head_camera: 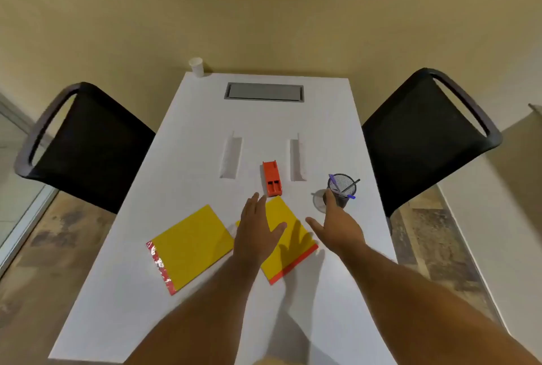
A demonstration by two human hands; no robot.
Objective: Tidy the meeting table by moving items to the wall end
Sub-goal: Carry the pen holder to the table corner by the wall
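Left hand [258,226] covers part of the yellow folder [289,243] just this side of the orange stapler [272,178]; contact unclear, fingers straight and apart, holding nothing. Right hand [337,223] reaches, thumb spread, fingertips at the pen cup [341,190] right of the stapler; touch hard to judge.

1. No word, label, brand, number or sign can be read anywhere in view.
2. The two yellow folders [190,244] [289,243] show plain covers, with no print that can be made out.
3. The orange box [272,178] and the white cup [196,66] carry no marking that shows; the picture is too soft for fine print.
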